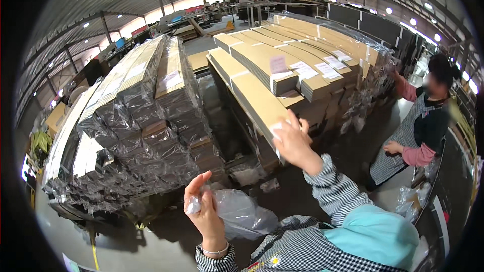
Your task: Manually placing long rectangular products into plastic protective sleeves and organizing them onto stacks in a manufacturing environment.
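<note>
My left hand [205,210] is raised at the lower middle, its fingers closed round bunched clear plastic. A puffed-out translucent plastic bag [244,214] hangs beside that wrist; whether it joins the bunched end is hidden. Farther right, my right hand [293,143] is at the near end of a long bundle of flat brown cardboard [247,88]. Its fingers are apart and partly bent, close to a white band on the bundle. I cannot tell whether the fingertips press on the cardboard.
At left stands a tall stack of cardboard bundles [166,106] wrapped in clear film. More banded bundles [302,55] with paper labels [303,69] lie piled beyond my right hand. A co-worker [421,121] in a checked apron stands at right, one hand near the film-covered pile.
</note>
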A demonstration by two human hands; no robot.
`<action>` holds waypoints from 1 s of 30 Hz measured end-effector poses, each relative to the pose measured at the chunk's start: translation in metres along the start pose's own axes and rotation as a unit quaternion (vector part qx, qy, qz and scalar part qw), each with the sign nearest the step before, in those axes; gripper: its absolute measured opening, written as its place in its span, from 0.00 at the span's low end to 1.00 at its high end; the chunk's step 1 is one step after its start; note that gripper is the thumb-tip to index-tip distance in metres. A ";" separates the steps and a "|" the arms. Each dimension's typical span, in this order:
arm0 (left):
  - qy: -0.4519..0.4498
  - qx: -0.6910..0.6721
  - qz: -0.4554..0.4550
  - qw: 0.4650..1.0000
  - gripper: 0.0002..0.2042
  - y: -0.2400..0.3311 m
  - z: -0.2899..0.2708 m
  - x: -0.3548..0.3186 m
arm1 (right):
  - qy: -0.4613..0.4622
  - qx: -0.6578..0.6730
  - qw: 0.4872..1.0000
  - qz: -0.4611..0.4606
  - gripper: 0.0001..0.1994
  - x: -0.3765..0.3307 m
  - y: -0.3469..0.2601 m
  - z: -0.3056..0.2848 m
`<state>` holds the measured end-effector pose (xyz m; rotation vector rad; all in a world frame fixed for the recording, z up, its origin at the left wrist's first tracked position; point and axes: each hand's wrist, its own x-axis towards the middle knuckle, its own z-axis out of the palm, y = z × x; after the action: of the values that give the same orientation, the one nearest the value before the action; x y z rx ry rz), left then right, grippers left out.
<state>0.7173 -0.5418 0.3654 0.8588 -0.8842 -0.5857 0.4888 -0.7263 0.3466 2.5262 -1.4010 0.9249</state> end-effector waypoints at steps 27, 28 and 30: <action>-0.246 -0.423 -0.270 0.829 0.19 -0.092 0.103 -0.056 | -0.263 0.837 0.479 -0.012 0.17 -0.090 0.097 -0.106; -0.223 -0.438 -0.228 0.841 0.19 -0.087 0.090 -0.061 | -0.259 0.826 0.500 -0.021 0.15 -0.084 0.111 -0.105; -0.347 -0.087 -0.203 0.911 0.18 -0.060 0.088 -0.037 | -0.296 0.762 0.574 -0.039 0.11 -0.086 0.142 -0.101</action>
<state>0.6174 -0.5815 0.3301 0.6719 -1.2757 -1.3697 0.2956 -0.7061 0.3531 4.3591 -0.1153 1.9364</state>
